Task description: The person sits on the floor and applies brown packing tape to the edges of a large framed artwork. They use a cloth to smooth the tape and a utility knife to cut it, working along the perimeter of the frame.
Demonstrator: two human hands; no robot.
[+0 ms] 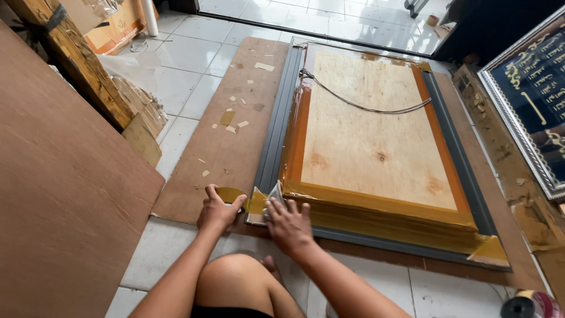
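A large grey picture frame (272, 147) lies face down on a brown board (235, 135) on the floor, its plywood back (371, 135) edged with brown packing tape. My left hand (216, 211) grips a roll of brown tape (231, 194) just off the frame's near left corner. A short stretch of tape runs from the roll to that corner. My right hand (288, 222) presses flat on the taped near edge at the corner, with a small crumpled piece of clear plastic (275, 193) beside its fingers. A hanging wire (359, 105) crosses the back's far end.
A big brown board (65, 200) leans at the left beside a wooden beam (76, 59). A silver-framed dark picture (529, 94) stands at the right. Tape scraps dot the floor board. Another tape roll (527, 305) lies at the bottom right. My bare knee (235, 282) is below my hands.
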